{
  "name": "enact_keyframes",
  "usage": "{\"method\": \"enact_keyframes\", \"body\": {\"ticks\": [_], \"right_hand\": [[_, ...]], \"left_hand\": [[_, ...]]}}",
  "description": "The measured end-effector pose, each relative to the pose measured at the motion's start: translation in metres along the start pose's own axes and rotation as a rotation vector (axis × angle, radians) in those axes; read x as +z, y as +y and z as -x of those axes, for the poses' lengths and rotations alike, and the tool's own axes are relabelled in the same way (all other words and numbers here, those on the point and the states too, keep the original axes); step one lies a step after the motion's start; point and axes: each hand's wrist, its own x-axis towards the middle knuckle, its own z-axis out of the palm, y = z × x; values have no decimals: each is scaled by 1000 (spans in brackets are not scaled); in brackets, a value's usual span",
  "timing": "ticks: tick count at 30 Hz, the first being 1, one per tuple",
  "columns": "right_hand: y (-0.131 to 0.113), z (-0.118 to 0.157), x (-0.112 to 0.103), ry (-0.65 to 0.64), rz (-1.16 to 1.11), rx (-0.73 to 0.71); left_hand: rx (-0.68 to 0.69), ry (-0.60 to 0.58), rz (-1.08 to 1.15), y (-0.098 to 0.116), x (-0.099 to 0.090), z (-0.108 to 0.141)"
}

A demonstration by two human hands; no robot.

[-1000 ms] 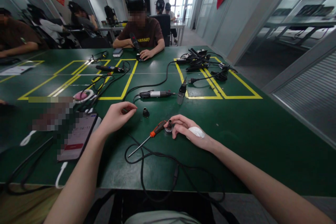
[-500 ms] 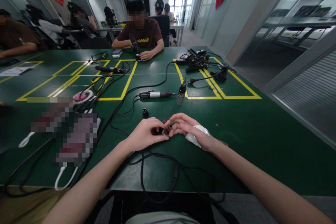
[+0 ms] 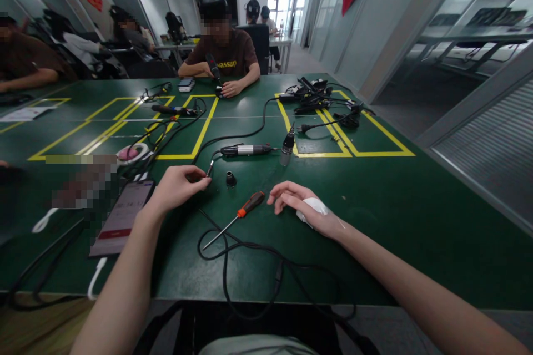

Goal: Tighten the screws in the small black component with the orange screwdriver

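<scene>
My left hand (image 3: 183,186) is closed in a pinch on a small metal-tipped piece (image 3: 210,168), which stands upright between the fingertips, left of a black conical cap (image 3: 230,179). Over the table, my right hand (image 3: 293,202) has its fingers apart and holds nothing; a white patch (image 3: 313,211) is on its palm side. Between the hands lies a screwdriver (image 3: 251,203) with a dark and orange handle, its shaft pointing toward me at the left. Beyond them lie a silver and black electric screwdriver (image 3: 246,150) and an upright black-tipped clear bottle (image 3: 287,147).
The green table (image 3: 375,233) carries loose black cables (image 3: 254,245), a phone (image 3: 120,216) at left and a heap of black cables (image 3: 310,94) at the back right. A person (image 3: 222,55) sits across, working with a dark tool.
My hands have parted. The left has moved left and now pinches the small metal-tipped piece. The screwdriver between them now shows in full, and my right hand is almost unmoved.
</scene>
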Motion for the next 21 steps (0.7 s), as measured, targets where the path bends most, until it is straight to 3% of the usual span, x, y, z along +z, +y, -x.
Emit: {"method": "enact_keyframes", "body": {"ticks": [3, 10, 21], "right_hand": [[1, 0, 0, -10, 28, 7], [2, 0, -1, -10, 63, 14], [-2, -1, -2, -10, 82, 16]], "left_hand": [[20, -3, -9, -1, 12, -2], [21, 113, 44, -5, 25, -8], [23, 33, 57, -8, 23, -9]]}}
